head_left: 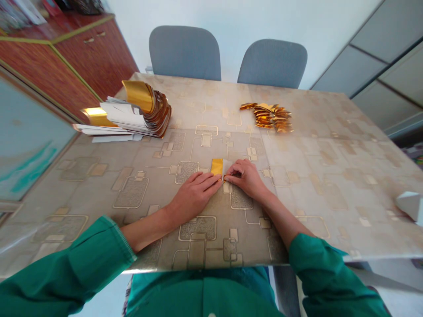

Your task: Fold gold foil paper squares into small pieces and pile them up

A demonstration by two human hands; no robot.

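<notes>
A small piece of gold foil paper (217,166) lies on the patterned table in front of me, its gold face on the left and a whitish underside showing on the right. My left hand (197,192) rests flat with outstretched fingers, the tips pressing the paper's lower left edge. At the paper's right side, my right hand (245,177) pinches its lower right corner between thumb and fingers. Part of the paper is hidden under the fingers of both hands.
A stack of gold and white paper sheets (132,112) lies at the back left. Several folded gold paper pieces (269,116) sit in a heap at the back right. Two grey chairs (185,53) stand behind the table (313,176). A white object (410,206) is near the right edge.
</notes>
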